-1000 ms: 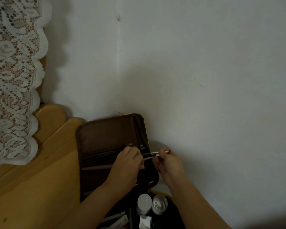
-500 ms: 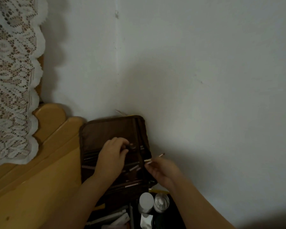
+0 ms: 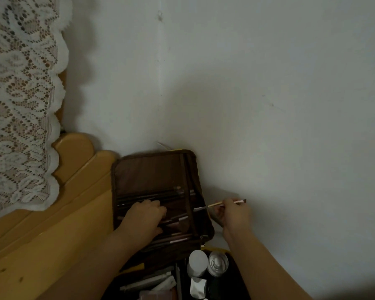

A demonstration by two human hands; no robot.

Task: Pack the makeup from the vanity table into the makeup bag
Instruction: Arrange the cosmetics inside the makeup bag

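— Head view, far edge of the yellow wooden counter (image 3: 41, 239): dark brown fabric makeup bag (image 3: 152, 172), opened flat, propped against the pale grey wall (image 3: 268, 83) right at the corner.
— Inside?
— Several slim dark-handled brushes (image 3: 152, 194) tucked in a row across the brown panel, a few pinkish ones lower down near the hinge.
— Left hand (image 3: 142, 218)?
— Lying on the brush panel, fingers curled down over the handles; gripping or only pressing, cannot tell.
— Right hand (image 3: 233, 215)?
— Just off the bag's right edge, in front of the wall. Fingers pinched round a thin makeup brush with a gold-and-pink handle (image 3: 219, 204), held nearly level, silvery tip touching or just short of the bag's right rim.
— Nearer the body?
— Lower dark compartment, at the counter's near edge: white round-capped bottle (image 3: 197, 265) upright, clear plastic-topped bottle (image 3: 218, 264) just beside it on the right, crumpled white tube (image 3: 197, 286) below, long grey tube (image 3: 147, 282) lying flat to the left.
— Left side?
— White lace cloth (image 3: 20, 105) hanging over the scalloped wooden backboard (image 3: 74, 152).
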